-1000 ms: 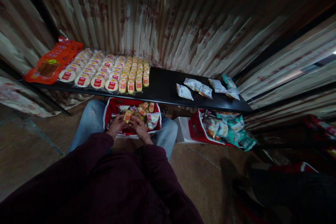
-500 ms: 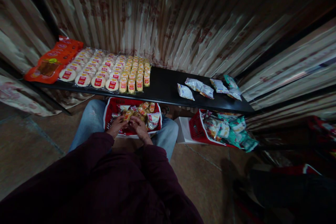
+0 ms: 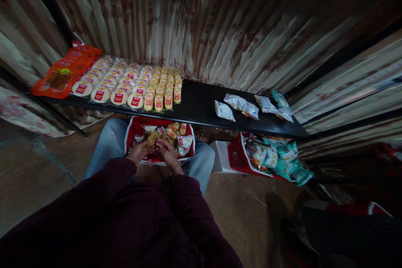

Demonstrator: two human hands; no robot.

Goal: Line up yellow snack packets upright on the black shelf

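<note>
On my lap rests a red basket with a white rim (image 3: 192, 150), holding several wrapped snacks. Over it, my left hand (image 3: 140, 151) is closed on the near left side of a small wrapped cake (image 3: 153, 138) in clear yellowish film. My right hand (image 3: 167, 153) grips the same cake from the right with its fingertips. No red label shows on its upward face. Beside my right hand lie a white packet with striped ends (image 3: 184, 145) and small yellow wrapped cakes (image 3: 174, 127) with red-orange labels.
A black shelf (image 3: 201, 100) runs across in front, bearing an orange bag (image 3: 64, 73), rows of round white cakes (image 3: 118, 97), rows of small yellow cakes (image 3: 168, 99) and several white packets (image 3: 224, 111). To the right, a red basket (image 3: 236, 155) of packets leans by a white box (image 3: 220, 157).
The cake between my hands has turned over, so its label no longer faces up. Both hands stay in nearly the same place. The view has shifted slightly.
</note>
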